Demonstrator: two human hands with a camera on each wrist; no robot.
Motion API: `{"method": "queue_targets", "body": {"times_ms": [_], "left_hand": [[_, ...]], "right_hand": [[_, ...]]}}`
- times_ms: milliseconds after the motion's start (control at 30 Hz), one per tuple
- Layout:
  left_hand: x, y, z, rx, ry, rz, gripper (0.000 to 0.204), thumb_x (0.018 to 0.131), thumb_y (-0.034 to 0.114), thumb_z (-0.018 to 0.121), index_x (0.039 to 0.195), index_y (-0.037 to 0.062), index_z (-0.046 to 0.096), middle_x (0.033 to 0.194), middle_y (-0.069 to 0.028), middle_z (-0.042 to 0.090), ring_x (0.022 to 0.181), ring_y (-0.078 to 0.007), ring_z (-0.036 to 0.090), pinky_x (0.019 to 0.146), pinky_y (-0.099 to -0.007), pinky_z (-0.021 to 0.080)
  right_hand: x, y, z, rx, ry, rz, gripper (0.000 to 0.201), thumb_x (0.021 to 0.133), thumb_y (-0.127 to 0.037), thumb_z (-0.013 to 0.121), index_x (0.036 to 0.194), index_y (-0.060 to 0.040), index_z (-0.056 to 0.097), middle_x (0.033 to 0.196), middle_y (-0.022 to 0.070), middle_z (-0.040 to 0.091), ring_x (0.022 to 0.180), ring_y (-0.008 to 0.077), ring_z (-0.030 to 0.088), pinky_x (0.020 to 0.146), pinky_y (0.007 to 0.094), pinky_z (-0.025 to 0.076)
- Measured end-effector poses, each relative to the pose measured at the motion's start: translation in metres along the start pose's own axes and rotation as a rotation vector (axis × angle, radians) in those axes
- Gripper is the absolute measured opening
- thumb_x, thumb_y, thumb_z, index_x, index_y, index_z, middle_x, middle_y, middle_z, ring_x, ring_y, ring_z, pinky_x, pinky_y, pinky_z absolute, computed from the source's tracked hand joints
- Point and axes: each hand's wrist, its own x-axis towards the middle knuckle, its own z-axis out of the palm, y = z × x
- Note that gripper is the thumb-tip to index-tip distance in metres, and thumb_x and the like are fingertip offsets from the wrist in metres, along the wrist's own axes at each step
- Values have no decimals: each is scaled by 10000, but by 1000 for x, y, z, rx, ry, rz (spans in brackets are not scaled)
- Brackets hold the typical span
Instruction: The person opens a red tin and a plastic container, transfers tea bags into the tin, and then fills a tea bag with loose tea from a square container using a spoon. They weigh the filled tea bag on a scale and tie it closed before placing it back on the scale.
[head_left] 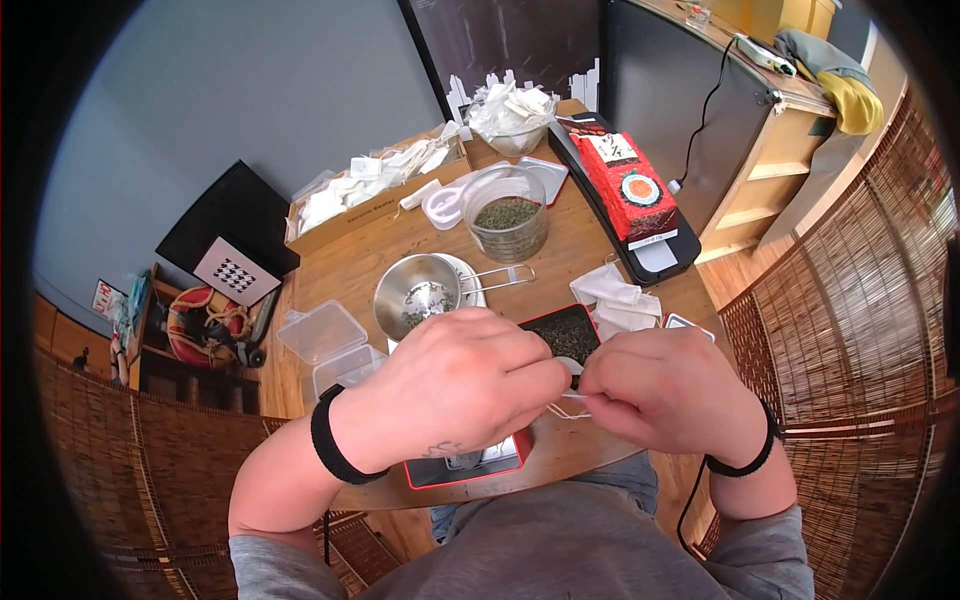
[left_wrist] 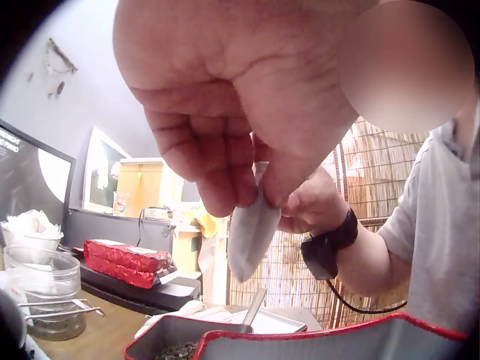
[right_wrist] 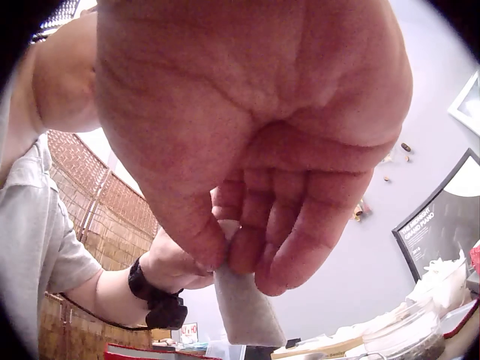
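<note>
The little pouch (right_wrist: pixel 251 311) looks matt and soft, like thin unglazed paper or fine cloth. From where I stand, the handled cup (head_left: pixel 403 278) shines as smooth metal, while the jar (head_left: pixel 508 240) and the hinged box (head_left: pixel 322 333) are clear and glossy, the box plainly plastic. The red packet (head_left: pixel 612 182) has a crinkled, foil-like gloss over smooth black plastic on the sealer (head_left: pixel 685 252). The tabletop (head_left: pixel 340 270) is smooth grained wood, the carton (head_left: pixel 375 212) matt cardboard, the slatted screen (head_left: pixel 840 300) rough, the shirt (head_left: pixel 540 545) dull grey cloth.

1. bare wooden desk (head_left: pixel 337 268) opens between long brown cardboard box (head_left: pixel 375 212) and round steel pan (head_left: pixel 393 288).
2. the pan's wire handle (head_left: pixel 513 272) juts before the clear round jar (head_left: pixel 508 245).
3. left grip (head_left: pixel 470 370) and right grip (head_left: pixel 663 388) crowd red-rimmed dark tray (head_left: pixel 550 313) from above.
</note>
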Motion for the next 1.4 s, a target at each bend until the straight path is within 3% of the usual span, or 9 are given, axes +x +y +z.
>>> {"method": "queue_targets", "body": {"times_ms": [700,800,867,967,1100,1167,1200,1267,1400], "left_hand": [[7,-1,0,21,-35,-10,259,766,157,852,1003,119,753,986,-29,688,874,-241,700,754,-376,556],[4,-3,3,-55,-21,-33,240,786,146,847,1004,102,758,1008,-48,720,871,-258,717,753,-388,566],[4,-4,3,-74,2,-52,231,795,139,844,1006,94,761,1011,-59,732,864,-265,724,751,-395,571],[4,-6,0,-72,-16,-55,236,793,127,842,1017,94,773,984,-68,744,846,-265,729,736,-395,572],[6,-4,1,-90,69,-38,227,803,112,842,1021,88,785,985,-81,772,830,-268,742,711,-392,580],[6,-4,1,-105,108,-48,226,810,106,841,1029,85,789,999,-91,783,819,-272,747,699,-388,582],[6,-5,2,-143,149,-50,214,829,99,830,1037,78,789,1019,-102,788,811,-276,749,692,-383,584],[6,-4,4,-179,196,-62,202,847,93,820,1045,71,790,1040,-113,792,802,-280,751,686,-378,586],[6,-3,9,-182,244,-71,174,900,87,778,1070,53,774,1049,-131,786,798,-300,745,682,-385,581]], "right_hand": [[-5,5,-4,-63,-12,-40,130,858,-125,762,899,-96,641,902,37,651,815,267,680,661,395,556],[-8,4,-1,12,2,-22,205,863,-123,796,1044,-95,703,976,48,706,878,246,722,712,366,589],[-15,-7,6,344,167,346,502,858,-117,851,1326,-85,670,1145,87,739,1035,213,743,845,332,608],[-32,5,27,503,253,390,806,843,-126,897,1544,-64,503,1323,139,690,1212,214,692,991,343,577],[-38,0,45,644,263,501,846,881,-73,859,1599,-61,411,1447,157,616,1316,268,634,1050,374,545],[-39,0,53,1225,347,603,745,971,-47,758,1614,-59,382,1499,163,584,1362,308,606,1065,394,543],[-40,4,58,1226,341,604,745,971,-47,758,1614,-59,382,1499,163,584,1362,308,606,1065,394,543],[-40,11,65,1699,330,546,641,1050,-51,650,1625,-63,367,1505,173,581,1343,319,625,1072,410,551],[-35,17,63,1816,336,508,541,1087,-101,608,1587,-45,411,1452,184,621,1238,296,695,1010,396,598]]}}
